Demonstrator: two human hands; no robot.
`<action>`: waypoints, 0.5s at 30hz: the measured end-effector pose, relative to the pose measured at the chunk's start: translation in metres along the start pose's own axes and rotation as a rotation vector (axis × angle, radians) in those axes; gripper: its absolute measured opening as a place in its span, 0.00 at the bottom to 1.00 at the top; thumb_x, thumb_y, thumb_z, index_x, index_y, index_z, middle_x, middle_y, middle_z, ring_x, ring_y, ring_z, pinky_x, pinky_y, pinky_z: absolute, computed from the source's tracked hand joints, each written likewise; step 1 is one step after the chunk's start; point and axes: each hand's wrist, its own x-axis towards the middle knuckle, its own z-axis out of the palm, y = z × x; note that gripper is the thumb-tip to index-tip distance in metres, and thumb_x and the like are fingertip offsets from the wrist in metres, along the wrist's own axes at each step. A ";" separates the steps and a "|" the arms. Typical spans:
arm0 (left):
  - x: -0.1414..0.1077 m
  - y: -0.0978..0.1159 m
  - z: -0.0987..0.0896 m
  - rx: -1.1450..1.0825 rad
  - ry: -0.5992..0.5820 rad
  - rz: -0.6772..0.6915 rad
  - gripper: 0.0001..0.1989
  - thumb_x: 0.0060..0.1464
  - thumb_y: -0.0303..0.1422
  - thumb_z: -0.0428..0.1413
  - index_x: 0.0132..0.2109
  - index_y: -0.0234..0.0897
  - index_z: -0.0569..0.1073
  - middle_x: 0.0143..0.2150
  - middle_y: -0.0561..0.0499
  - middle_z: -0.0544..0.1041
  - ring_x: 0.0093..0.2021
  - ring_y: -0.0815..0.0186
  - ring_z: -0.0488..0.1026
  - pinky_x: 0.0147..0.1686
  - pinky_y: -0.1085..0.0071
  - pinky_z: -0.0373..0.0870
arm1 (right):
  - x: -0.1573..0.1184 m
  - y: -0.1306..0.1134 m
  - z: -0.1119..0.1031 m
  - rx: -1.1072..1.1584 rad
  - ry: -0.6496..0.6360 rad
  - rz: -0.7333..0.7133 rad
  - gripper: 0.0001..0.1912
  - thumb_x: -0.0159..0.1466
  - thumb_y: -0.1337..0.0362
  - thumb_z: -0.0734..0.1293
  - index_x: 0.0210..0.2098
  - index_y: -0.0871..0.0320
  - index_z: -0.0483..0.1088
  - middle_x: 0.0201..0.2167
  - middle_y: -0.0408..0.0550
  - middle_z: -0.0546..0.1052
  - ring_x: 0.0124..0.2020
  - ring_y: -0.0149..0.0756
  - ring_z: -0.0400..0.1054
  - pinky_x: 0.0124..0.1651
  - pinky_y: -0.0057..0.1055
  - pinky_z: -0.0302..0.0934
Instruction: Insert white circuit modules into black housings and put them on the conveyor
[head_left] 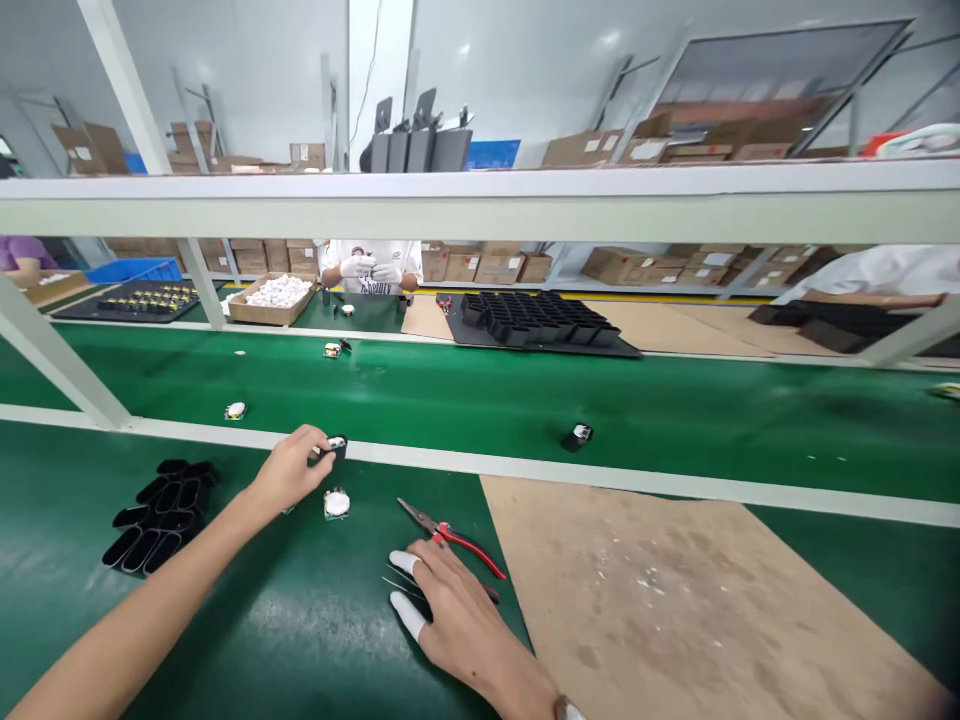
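Pinching a black case in the left hand, grip narrow, at the white rail. Right hand, white caps on thumb and finger, sits lower right over the near bench; thin tweezers show between those spread tips, can't tell how firmly held. Pliers lie just beyond it, partly under the hand. White-topped board near left hand; empty cases clustered at left. Cardboard at right. Green belt beyond rail carries another case to the right. Far side: co-worker's gloved hands.
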 end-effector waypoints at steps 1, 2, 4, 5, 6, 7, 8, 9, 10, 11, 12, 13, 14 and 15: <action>0.017 -0.011 0.003 0.026 0.004 -0.027 0.01 0.61 0.30 0.59 0.40 0.40 0.75 0.44 0.47 0.79 0.41 0.62 0.81 0.43 0.66 0.81 | -0.002 0.001 0.001 -0.024 -0.022 0.015 0.17 0.67 0.73 0.67 0.55 0.57 0.72 0.49 0.53 0.77 0.50 0.47 0.76 0.58 0.46 0.72; 0.033 -0.021 0.007 0.053 0.010 -0.058 0.00 0.59 0.30 0.59 0.39 0.39 0.75 0.44 0.47 0.79 0.39 0.62 0.81 0.43 0.66 0.81 | -0.003 0.002 0.002 -0.055 -0.037 0.030 0.18 0.66 0.75 0.66 0.54 0.58 0.72 0.48 0.53 0.77 0.49 0.47 0.76 0.58 0.45 0.72; 0.059 -0.037 0.016 0.107 0.014 -0.124 0.02 0.58 0.28 0.59 0.36 0.38 0.74 0.41 0.47 0.80 0.35 0.62 0.80 0.41 0.64 0.81 | -0.004 0.004 0.006 -0.133 -0.044 0.056 0.21 0.63 0.80 0.63 0.52 0.58 0.73 0.46 0.52 0.77 0.47 0.46 0.76 0.56 0.43 0.73; 0.068 -0.043 0.021 0.132 0.008 -0.152 0.02 0.57 0.28 0.59 0.35 0.38 0.74 0.40 0.47 0.80 0.34 0.62 0.80 0.41 0.64 0.81 | -0.004 0.005 0.008 -0.175 -0.035 0.066 0.22 0.62 0.81 0.63 0.51 0.59 0.74 0.45 0.52 0.77 0.47 0.46 0.76 0.54 0.41 0.73; 0.075 -0.048 0.024 0.153 -0.006 -0.173 0.02 0.57 0.28 0.59 0.34 0.38 0.74 0.39 0.47 0.80 0.33 0.61 0.81 0.41 0.63 0.81 | -0.004 0.005 0.011 -0.214 -0.021 0.074 0.22 0.60 0.82 0.63 0.50 0.58 0.74 0.44 0.52 0.77 0.46 0.46 0.76 0.53 0.40 0.73; 0.080 -0.051 0.025 0.171 -0.028 -0.185 0.01 0.56 0.29 0.60 0.35 0.38 0.75 0.38 0.47 0.81 0.34 0.60 0.81 0.41 0.63 0.81 | -0.004 0.006 0.014 -0.248 -0.003 0.080 0.23 0.59 0.82 0.63 0.49 0.58 0.74 0.44 0.52 0.77 0.45 0.46 0.76 0.52 0.39 0.73; 0.082 -0.054 0.025 0.186 -0.055 -0.190 0.02 0.55 0.30 0.61 0.37 0.38 0.76 0.40 0.47 0.82 0.37 0.59 0.82 0.43 0.63 0.81 | -0.005 0.006 0.016 -0.274 0.016 0.083 0.23 0.58 0.82 0.64 0.49 0.58 0.74 0.44 0.52 0.77 0.46 0.46 0.76 0.52 0.39 0.72; 0.083 -0.057 0.023 0.200 -0.084 -0.189 0.07 0.55 0.32 0.63 0.41 0.38 0.77 0.42 0.47 0.83 0.41 0.57 0.83 0.45 0.63 0.81 | -0.005 0.006 0.018 -0.289 0.035 0.082 0.22 0.57 0.81 0.65 0.48 0.58 0.74 0.45 0.53 0.77 0.46 0.47 0.75 0.53 0.40 0.72; 0.083 -0.060 0.018 0.216 -0.111 -0.188 0.13 0.53 0.34 0.65 0.46 0.38 0.77 0.47 0.46 0.83 0.46 0.56 0.83 0.49 0.62 0.80 | -0.006 0.005 0.019 -0.295 0.053 0.078 0.22 0.56 0.80 0.66 0.48 0.58 0.74 0.47 0.54 0.77 0.47 0.48 0.75 0.54 0.40 0.71; 0.082 -0.063 0.012 0.237 -0.133 -0.190 0.20 0.52 0.36 0.67 0.52 0.38 0.77 0.52 0.45 0.83 0.52 0.54 0.82 0.53 0.61 0.79 | -0.007 0.005 0.020 -0.291 0.066 0.070 0.22 0.55 0.79 0.67 0.48 0.59 0.74 0.48 0.55 0.77 0.48 0.49 0.74 0.56 0.41 0.70; 0.081 -0.067 0.004 0.265 -0.147 -0.201 0.26 0.51 0.37 0.68 0.56 0.38 0.75 0.57 0.43 0.81 0.58 0.51 0.79 0.58 0.59 0.76 | -0.007 0.004 0.020 -0.283 0.077 0.061 0.23 0.54 0.78 0.68 0.49 0.59 0.74 0.49 0.56 0.77 0.50 0.50 0.73 0.57 0.43 0.70; 0.080 -0.072 -0.006 0.299 -0.155 -0.221 0.29 0.51 0.38 0.68 0.59 0.37 0.74 0.61 0.41 0.79 0.63 0.48 0.75 0.62 0.56 0.73 | -0.008 0.003 0.020 -0.275 0.083 0.054 0.23 0.54 0.77 0.68 0.49 0.60 0.74 0.49 0.57 0.77 0.51 0.51 0.73 0.58 0.44 0.69; 0.079 -0.077 -0.015 0.337 -0.157 -0.253 0.31 0.51 0.38 0.68 0.61 0.36 0.74 0.64 0.38 0.77 0.67 0.45 0.72 0.65 0.52 0.69 | -0.008 0.003 0.020 -0.272 0.086 0.050 0.24 0.53 0.77 0.69 0.50 0.60 0.74 0.50 0.58 0.77 0.51 0.52 0.73 0.58 0.44 0.69; 0.078 -0.082 -0.024 0.374 -0.158 -0.293 0.30 0.52 0.38 0.67 0.61 0.34 0.74 0.65 0.36 0.76 0.68 0.41 0.70 0.66 0.48 0.67 | -0.008 0.002 0.020 -0.275 0.086 0.051 0.26 0.52 0.77 0.69 0.50 0.60 0.74 0.50 0.58 0.77 0.52 0.53 0.73 0.58 0.45 0.69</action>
